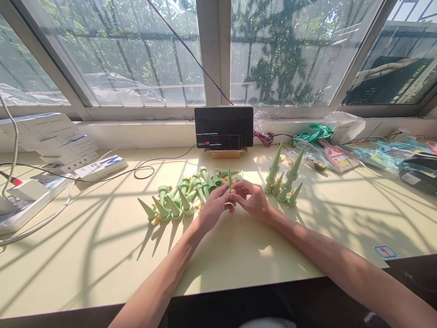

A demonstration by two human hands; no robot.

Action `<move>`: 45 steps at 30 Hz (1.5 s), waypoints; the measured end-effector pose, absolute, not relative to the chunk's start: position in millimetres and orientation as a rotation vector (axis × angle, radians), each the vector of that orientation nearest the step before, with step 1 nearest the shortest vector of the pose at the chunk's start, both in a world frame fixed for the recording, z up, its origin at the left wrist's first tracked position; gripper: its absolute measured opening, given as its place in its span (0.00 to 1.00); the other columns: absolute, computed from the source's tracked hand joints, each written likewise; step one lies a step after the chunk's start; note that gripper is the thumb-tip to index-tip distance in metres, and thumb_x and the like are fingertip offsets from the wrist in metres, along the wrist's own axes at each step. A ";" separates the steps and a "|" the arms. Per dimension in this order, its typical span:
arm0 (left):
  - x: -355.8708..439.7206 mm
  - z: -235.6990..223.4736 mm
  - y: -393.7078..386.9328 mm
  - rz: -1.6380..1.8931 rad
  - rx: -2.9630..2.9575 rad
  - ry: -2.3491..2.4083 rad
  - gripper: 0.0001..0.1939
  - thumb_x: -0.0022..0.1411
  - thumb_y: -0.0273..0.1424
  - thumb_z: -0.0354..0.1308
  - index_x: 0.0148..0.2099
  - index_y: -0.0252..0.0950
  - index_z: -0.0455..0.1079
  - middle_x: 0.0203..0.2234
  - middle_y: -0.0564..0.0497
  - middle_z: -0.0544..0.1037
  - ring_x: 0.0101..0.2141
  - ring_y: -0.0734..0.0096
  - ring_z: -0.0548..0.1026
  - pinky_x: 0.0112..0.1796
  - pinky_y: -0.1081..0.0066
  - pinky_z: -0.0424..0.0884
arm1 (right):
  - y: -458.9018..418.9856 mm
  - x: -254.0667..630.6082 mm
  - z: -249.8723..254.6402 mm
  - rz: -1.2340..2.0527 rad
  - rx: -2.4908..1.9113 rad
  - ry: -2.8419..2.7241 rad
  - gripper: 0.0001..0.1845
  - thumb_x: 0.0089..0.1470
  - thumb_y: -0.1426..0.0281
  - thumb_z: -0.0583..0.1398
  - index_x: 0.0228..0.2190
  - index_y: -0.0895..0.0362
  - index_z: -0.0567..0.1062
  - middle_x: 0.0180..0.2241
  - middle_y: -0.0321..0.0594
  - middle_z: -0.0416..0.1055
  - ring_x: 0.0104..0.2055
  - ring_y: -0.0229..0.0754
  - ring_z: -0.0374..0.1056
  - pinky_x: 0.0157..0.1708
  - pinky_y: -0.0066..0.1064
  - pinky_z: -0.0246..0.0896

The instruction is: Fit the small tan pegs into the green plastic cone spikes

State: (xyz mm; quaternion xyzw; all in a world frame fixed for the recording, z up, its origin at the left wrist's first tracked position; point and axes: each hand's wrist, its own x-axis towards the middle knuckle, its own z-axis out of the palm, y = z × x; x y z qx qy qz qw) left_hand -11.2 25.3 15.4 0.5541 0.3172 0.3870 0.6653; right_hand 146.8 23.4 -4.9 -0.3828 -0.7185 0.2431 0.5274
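Over the middle of the table, a green plant watering spike (230, 176) with a small yellow valve points upward between my hands. My left hand (215, 202) closes around its lower end from the left. From the right, the fingertips of my right hand (253, 198) pinch near the yellow valve. My fingers partly hide the lower end. Beyond and to the left lies a pile of green spikes (184, 186), with several standing point up (175, 208) at its front. More spikes (288, 180) stand upright at the right, some stacked on one another.
A black tablet (223, 123) leans on a stand at the back, with a phone (225, 142) before it. White boxes (58, 141) and a power strip (30, 200) sit at the left with cables. Plastic-bagged items (341, 157) lie at the back right. A numbered sticker (385, 251) marks the table's front right.
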 end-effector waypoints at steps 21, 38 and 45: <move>-8.0 24.5 21.3 1.037 1.360 0.908 0.21 0.55 0.45 0.66 0.41 0.35 0.69 0.32 0.51 0.71 0.25 0.77 0.67 0.23 0.74 0.65 | 29.4 148.5 -9.0 0.437 -0.996 -1.671 0.15 0.63 0.60 0.56 0.31 0.57 0.72 0.27 0.40 0.73 0.26 0.38 0.69 0.26 0.28 0.64; -13.0 12.8 28.2 1.103 1.705 0.982 0.09 0.63 0.38 0.58 0.41 0.37 0.68 0.30 0.51 0.72 0.27 0.75 0.68 0.23 0.76 0.67 | 31.4 152.7 -8.8 0.530 -0.993 -1.724 0.18 0.62 0.59 0.56 0.25 0.56 0.67 0.18 0.30 0.57 0.21 0.34 0.51 0.22 0.27 0.49; -13.2 12.1 28.3 1.103 1.722 0.985 0.09 0.63 0.37 0.58 0.40 0.37 0.67 0.31 0.51 0.72 0.27 0.74 0.68 0.23 0.76 0.66 | 31.6 152.8 -9.4 0.557 -1.011 -1.725 0.18 0.62 0.58 0.56 0.26 0.56 0.68 0.18 0.30 0.56 0.21 0.34 0.50 0.22 0.28 0.47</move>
